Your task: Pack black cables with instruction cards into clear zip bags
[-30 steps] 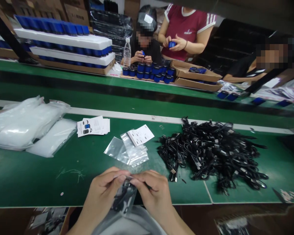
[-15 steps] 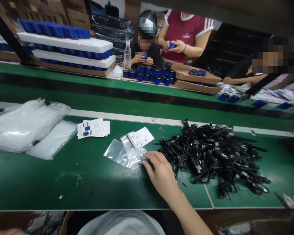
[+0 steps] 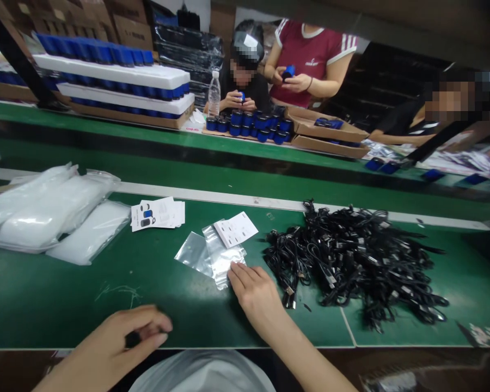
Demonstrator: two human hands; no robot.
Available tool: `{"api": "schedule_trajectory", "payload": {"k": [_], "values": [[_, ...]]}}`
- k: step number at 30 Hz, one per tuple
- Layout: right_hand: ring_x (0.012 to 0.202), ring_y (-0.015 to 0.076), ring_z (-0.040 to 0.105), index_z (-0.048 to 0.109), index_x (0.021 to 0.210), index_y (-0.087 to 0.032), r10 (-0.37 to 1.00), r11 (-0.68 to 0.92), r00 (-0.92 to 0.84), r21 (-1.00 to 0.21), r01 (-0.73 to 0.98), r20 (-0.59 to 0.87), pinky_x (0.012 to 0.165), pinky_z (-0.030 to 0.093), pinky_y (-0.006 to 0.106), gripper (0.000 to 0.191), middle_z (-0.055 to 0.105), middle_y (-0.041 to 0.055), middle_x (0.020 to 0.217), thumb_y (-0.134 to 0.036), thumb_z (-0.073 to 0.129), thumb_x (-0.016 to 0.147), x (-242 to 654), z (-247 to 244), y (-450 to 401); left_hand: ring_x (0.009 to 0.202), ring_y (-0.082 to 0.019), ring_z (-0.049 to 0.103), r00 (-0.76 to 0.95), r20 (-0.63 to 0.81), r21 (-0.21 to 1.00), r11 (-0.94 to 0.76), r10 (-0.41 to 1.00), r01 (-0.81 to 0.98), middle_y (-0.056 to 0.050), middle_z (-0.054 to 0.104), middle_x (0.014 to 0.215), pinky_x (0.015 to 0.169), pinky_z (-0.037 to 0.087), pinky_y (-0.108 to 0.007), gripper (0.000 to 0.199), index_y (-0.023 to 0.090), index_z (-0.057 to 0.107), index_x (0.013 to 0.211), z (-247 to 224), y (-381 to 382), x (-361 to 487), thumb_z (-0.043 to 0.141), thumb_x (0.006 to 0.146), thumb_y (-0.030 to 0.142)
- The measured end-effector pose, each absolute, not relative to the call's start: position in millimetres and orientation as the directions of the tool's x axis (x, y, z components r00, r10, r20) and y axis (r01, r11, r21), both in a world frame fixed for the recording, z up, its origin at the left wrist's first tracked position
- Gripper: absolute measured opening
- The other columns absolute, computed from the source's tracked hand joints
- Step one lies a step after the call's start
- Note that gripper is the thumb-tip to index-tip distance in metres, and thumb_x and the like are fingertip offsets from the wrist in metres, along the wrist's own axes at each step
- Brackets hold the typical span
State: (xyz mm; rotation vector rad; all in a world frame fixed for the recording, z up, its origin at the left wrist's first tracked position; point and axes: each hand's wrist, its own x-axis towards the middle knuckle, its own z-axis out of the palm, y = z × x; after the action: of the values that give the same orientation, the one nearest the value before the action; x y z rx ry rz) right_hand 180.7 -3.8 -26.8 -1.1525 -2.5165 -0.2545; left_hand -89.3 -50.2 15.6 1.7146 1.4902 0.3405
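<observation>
Our right hand presses flat on the zip bags, our left hand pinches something unclear; dragging could snag the black cables beside the bags.

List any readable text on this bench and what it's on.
Nothing is legible.
Stack of leaflets: too small to read.
Card on the clear zip bag: too small to read.
White label by the water bottle: red print, too blurred.
Chest logo on the maroon T-shirt: too blurred.

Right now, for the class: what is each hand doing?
Left hand: half-closed, cannot tell if holding anything.
Right hand: open, resting on a clear plastic bag.
</observation>
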Motion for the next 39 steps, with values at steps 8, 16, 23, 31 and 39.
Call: {"api": "schedule_trajectory", "payload": {"k": [8,16,23,31,39], "values": [[0.103,0.0223,0.061,0.065,0.100,-0.009,0.609,0.773,-0.685,-0.106,0.626,0.400,0.084,0.049,0.033,0.021,0.069,0.0091,0.108,-0.011,0.045,0.091,184.3,-22.6,-18.3,0.113,-0.025,0.051,0.456,0.037,0.574,-0.393,0.889,0.719,-0.003,0.057,0.120,0.096,0.042,-0.041,0.031,0.029,0.060,0.110,3.0,-13.9,-20.5,0.060,0.079,0.021],[0.087,0.0228,0.063,0.062,0.099,-0.014,0.868,0.454,-0.288,-0.410,0.791,0.404,0.076,0.050,0.036,0.024,0.068,0.0115,0.095,-0.026,0.042,0.094,185.0,-20.6,-29.8,0.080,-0.018,0.056,0.486,0.147,0.503,-0.489,0.861,0.713,-0.002,0.062,0.082,0.070,0.049,-0.029,0.008,0.016,0.065,0.077,-12.7,-10.4,-4.6,0.069,0.074,0.022],[0.069,0.0232,0.059,0.061,0.083,-0.016,0.963,0.256,-0.190,-0.442,0.860,0.189,0.062,0.050,0.036,0.051,0.061,0.0095,0.078,-0.059,0.034,0.088,177.2,-29.2,-26.4,0.081,-0.018,0.054,0.410,0.182,0.471,-0.445,0.894,0.762,-0.002,0.060,0.077,0.073,0.047,-0.030,0.018,0.017,0.064,0.071,-23.0,-19.4,4.0,0.065,0.077,0.035],[0.070,0.0275,0.060,0.062,0.085,-0.011,0.954,0.289,-0.247,-0.313,0.905,0.168,0.062,0.050,0.038,0.078,0.060,0.0147,0.079,-0.077,0.019,0.078,168.7,-34.1,-21.0,0.096,-0.022,0.052,0.276,0.237,0.493,-0.360,0.931,0.792,-0.008,0.052,0.113,0.081,0.049,-0.032,0.033,0.016,0.054,0.108,-19.7,-37.5,3.1,0.062,0.080,0.032],[0.066,0.0282,0.061,0.062,0.081,-0.014,0.978,0.206,-0.199,-0.336,0.919,0.055,0.062,0.050,0.040,0.077,0.063,0.0137,0.075,-0.082,0.029,0.069,177.1,-38.2,-12.3,0.093,-0.022,0.055,0.197,0.245,0.553,-0.304,0.949,0.776,-0.010,0.051,0.112,0.072,0.054,-0.030,0.037,0.014,0.050,0.112,-21.5,-49.3,4.0,0.063,0.079,0.027]]}}
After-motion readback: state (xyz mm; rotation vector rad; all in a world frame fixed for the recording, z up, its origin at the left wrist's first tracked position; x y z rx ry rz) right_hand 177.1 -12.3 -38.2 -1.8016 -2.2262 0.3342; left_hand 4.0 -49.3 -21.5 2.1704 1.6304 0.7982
